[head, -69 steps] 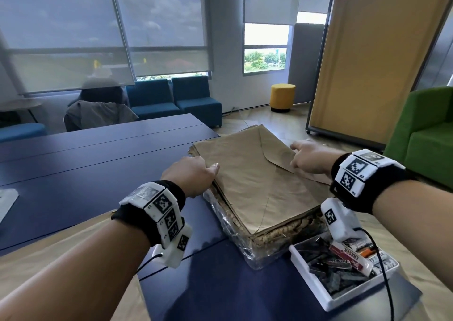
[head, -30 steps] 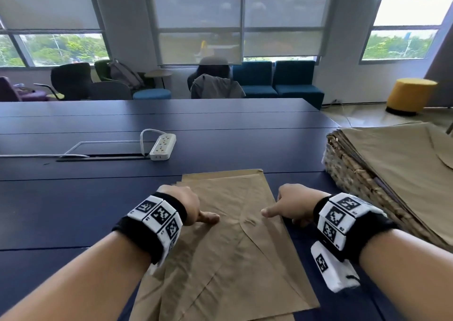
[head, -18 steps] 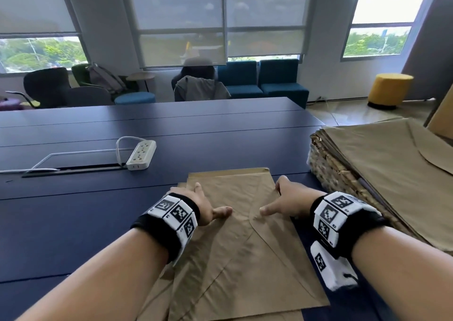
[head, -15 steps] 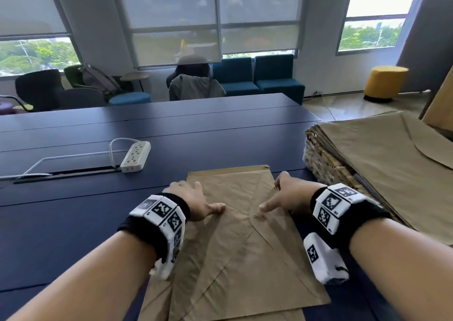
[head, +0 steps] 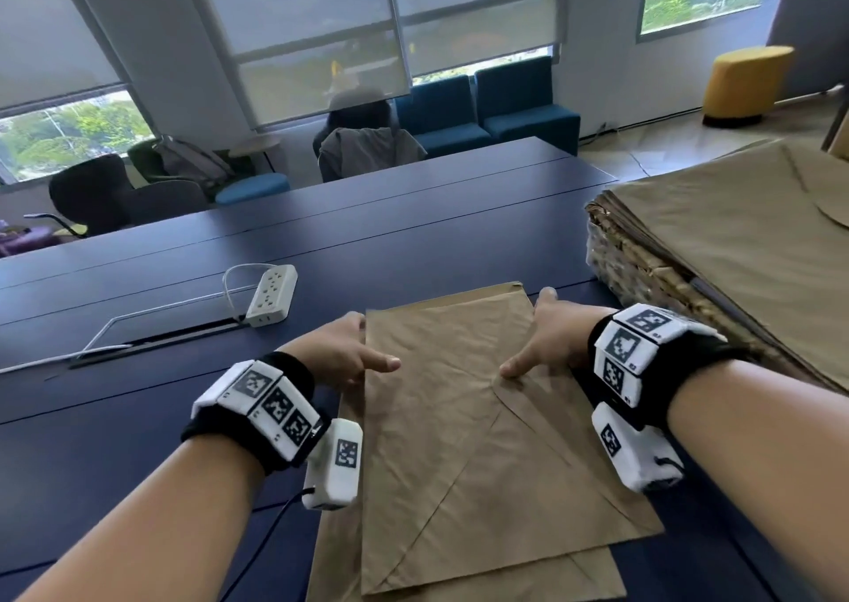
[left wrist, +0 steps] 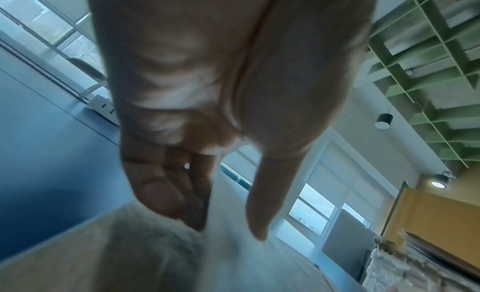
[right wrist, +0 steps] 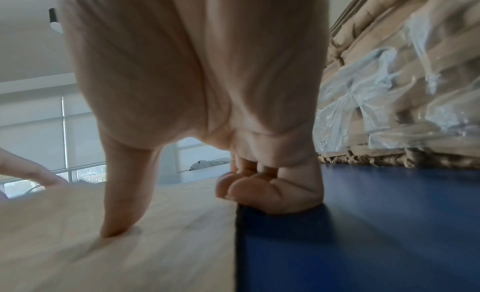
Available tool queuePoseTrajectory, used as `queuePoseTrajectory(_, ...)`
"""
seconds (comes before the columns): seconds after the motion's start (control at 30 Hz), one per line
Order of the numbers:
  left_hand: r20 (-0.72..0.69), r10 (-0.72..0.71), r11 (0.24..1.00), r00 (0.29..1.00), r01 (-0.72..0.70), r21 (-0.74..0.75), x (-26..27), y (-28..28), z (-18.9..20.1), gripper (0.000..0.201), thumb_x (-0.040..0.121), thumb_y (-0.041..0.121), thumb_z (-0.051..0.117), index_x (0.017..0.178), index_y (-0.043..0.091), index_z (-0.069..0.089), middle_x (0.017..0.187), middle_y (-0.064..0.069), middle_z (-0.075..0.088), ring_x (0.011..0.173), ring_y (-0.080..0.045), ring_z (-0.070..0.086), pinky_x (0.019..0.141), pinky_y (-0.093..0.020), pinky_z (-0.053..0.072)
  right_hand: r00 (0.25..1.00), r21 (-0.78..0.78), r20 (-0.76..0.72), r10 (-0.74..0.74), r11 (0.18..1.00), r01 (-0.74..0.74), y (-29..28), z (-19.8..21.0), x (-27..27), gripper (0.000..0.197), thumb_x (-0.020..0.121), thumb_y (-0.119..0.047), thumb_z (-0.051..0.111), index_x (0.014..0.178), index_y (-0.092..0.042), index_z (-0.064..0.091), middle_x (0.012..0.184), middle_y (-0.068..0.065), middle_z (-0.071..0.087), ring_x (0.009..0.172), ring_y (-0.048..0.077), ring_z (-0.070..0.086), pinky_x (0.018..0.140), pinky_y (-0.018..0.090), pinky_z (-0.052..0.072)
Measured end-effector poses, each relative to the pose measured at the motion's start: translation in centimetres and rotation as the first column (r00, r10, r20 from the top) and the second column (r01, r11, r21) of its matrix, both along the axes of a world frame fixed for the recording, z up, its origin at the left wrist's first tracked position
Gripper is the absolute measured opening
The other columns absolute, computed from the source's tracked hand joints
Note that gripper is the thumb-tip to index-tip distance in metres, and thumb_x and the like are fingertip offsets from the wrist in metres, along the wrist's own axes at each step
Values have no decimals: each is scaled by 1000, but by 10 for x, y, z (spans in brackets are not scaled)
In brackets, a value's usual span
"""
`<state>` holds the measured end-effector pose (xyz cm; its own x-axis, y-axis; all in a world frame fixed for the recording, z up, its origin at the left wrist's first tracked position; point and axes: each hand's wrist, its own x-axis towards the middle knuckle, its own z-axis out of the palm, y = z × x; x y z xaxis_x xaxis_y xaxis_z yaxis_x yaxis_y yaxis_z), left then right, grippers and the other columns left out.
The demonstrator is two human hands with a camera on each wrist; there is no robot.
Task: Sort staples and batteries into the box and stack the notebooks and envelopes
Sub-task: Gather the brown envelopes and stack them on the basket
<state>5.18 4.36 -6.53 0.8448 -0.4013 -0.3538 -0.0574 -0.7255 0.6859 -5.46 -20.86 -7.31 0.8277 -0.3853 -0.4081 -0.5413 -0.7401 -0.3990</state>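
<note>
Head view: flat brown paper envelopes (head: 464,427) on dark blue desk (head: 138,440) between my left hand (head: 342,353) and right hand (head: 549,342). Both pinch side edges, thumbs on top. Light, floppy, slippery; I'd square from the edges.

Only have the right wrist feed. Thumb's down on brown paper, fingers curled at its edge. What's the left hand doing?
Observer: The left hand mirrors it on the top envelope, with its thumb on the paper and its fingers curled at the left edge.
Operator: Single envelope or a pile?
Observer: A pile. The lower envelopes stick out past it at the near and far ends, so it isn't squared up.
Operator: Anything left of the pile?
Observer: A white power strip lies on the table, apart from the envelopes.
</note>
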Motion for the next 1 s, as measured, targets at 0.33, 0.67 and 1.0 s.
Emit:
queuePoseTrajectory(0.33, -16, 6, 854, 1000, -14, -520, -10, -7, 28, 19, 99, 6, 60, 115, 2, 70, 114, -21, 74, 91, -27, 73, 82, -38, 62, 977, 142, 165, -136, 983, 113, 0, 4, -14, 101, 80, -51, 82, 148, -2, 26, 140, 11, 53, 126, 28, 55, 96, 35, 48)
queuePoseTrajectory(0.67, 284, 205, 537, 937, 135, -833, -33, -25, 89, 23, 107, 13, 49, 126, 9, 62, 115, -3, 76, 102, -17, 73, 82, -26, 58, 614, 505, 652, -445, 859, 88, 0, 17, -15, 15, 81, -34, 62, 89, -23, 67, 88, 6, 74, 83, 32, 71, 77, 55, 60)
queuePoseTrajectory(1.0, 485, 267, 483, 833, 320, -815, -51, -74, 135, 22, 108, 12, 44, 98, 25, 59, 82, 16, 67, 66, 2, 56, 61, -14, 48, 102, 361, 923, -371, 927, 104, -32, 118, -53, 14, 101, -20, 54, 88, -14, 52, 79, -2, 59, 77, 17, 54, 70, 32, 40)
